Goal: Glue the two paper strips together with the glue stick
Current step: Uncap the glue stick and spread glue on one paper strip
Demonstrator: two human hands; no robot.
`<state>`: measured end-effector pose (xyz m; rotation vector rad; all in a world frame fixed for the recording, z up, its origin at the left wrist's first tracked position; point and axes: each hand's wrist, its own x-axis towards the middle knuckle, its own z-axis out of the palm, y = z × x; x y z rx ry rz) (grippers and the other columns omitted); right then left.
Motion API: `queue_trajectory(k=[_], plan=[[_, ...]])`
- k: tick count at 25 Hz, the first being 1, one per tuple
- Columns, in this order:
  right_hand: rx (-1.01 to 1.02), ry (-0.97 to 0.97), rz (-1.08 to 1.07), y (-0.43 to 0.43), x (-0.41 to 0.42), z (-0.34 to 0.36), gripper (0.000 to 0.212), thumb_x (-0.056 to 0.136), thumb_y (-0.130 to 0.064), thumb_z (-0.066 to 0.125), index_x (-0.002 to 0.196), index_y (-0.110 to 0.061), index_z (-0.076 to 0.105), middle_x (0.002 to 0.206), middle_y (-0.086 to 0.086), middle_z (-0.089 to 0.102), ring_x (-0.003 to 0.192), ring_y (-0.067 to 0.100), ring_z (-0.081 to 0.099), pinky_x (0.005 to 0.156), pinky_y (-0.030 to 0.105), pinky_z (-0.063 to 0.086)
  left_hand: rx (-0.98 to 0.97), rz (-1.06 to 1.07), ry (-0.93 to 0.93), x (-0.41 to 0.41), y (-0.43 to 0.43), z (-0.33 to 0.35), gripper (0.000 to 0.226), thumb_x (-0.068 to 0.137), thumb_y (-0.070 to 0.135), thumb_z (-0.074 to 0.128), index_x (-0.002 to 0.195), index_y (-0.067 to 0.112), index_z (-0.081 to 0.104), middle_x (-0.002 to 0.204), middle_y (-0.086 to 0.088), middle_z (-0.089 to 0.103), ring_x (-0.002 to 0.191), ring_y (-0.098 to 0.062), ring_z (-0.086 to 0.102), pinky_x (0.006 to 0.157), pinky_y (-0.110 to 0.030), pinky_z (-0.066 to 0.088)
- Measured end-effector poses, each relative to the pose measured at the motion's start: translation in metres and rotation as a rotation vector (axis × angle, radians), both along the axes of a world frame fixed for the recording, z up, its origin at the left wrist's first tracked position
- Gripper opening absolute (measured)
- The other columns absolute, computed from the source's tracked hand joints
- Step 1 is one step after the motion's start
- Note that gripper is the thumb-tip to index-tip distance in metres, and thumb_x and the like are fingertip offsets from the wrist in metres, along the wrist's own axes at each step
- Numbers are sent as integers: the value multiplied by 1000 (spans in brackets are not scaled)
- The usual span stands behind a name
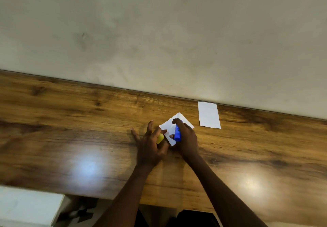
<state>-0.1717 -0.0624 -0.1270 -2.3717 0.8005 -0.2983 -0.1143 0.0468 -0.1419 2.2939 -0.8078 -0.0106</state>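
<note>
A white paper strip [170, 125] lies slanted on the wooden table [70, 120] under both hands. My right hand [187, 138] grips the blue glue stick [177, 132], whose lower end is down on the paper. My left hand [150, 143] holds the yellow cap [160, 138] in its palm while a fingertip presses the paper's left edge; its other fingers spread over the table. A second white paper strip [209, 114] lies flat to the right, near the wall, untouched.
A pale wall [159, 31] runs along the table's far edge. A white object [26, 205] sits below the table's front edge at lower left. Bare wood extends to the left and right of the hands.
</note>
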Motion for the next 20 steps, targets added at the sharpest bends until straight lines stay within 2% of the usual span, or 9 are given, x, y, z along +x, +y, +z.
queue_trajectory(k=[3, 5, 9, 11, 13, 15, 17, 20], plan=[[20, 47, 109, -13, -7, 3, 54, 69, -9, 72, 116, -20, 46, 122, 13, 59, 109, 27, 55, 86, 35, 48, -38, -52, -7, -1, 1, 0, 48, 73, 30, 45, 118, 18, 56, 141, -15, 43, 138, -21, 25, 108, -57, -15], [30, 56, 174, -20, -9, 6, 50, 71, -11, 71, 113, -20, 46, 121, 13, 59, 106, 25, 57, 82, 29, 47, -97, -66, -1, -1, 1, 0, 51, 73, 29, 47, 122, 19, 53, 140, -16, 44, 136, -12, 17, 108, -57, -15], [64, 115, 270, -33, -11, 11, 47, 74, -12, 68, 115, -20, 46, 119, 13, 60, 95, 17, 53, 75, 23, 38, -159, -77, 12, -2, 2, 1, 53, 73, 25, 50, 125, 15, 50, 136, -17, 48, 134, -14, 11, 106, -55, -13], [63, 169, 321, -40, -11, 12, 50, 73, -11, 69, 117, -19, 45, 118, 13, 61, 100, 25, 56, 79, 28, 40, -127, -73, -13, -2, 2, 2, 48, 76, 30, 48, 120, 12, 54, 135, -19, 48, 134, -16, 16, 105, -54, -11], [53, 204, 345, -45, -10, 13, 52, 73, -11, 70, 118, -18, 45, 118, 13, 61, 104, 29, 56, 84, 31, 41, -81, -77, -57, -2, 1, 2, 44, 77, 33, 46, 110, 8, 59, 127, -24, 55, 130, -30, 36, 102, -59, -4], [44, 222, 369, -47, -9, 16, 54, 73, -10, 70, 120, -17, 45, 120, 12, 60, 107, 29, 55, 85, 28, 37, -21, -81, -112, -3, -2, 1, 38, 75, 27, 52, 104, 4, 61, 118, -27, 60, 118, -41, 51, 98, -66, 5], [22, 230, 417, -48, -8, 20, 55, 72, -7, 70, 120, -16, 45, 121, 13, 60, 108, 29, 55, 86, 27, 37, 34, -69, -124, -2, -4, -1, 39, 75, 23, 57, 107, 2, 60, 122, -28, 58, 117, -41, 53, 99, -69, 6], [15, 263, 503, -48, -7, 28, 52, 73, -4, 68, 117, -16, 46, 118, 13, 61, 104, 29, 56, 89, 36, 44, 88, -87, -98, -1, -3, -3, 41, 78, 24, 57, 112, 2, 58, 129, -27, 53, 123, -39, 47, 102, -65, 0]])
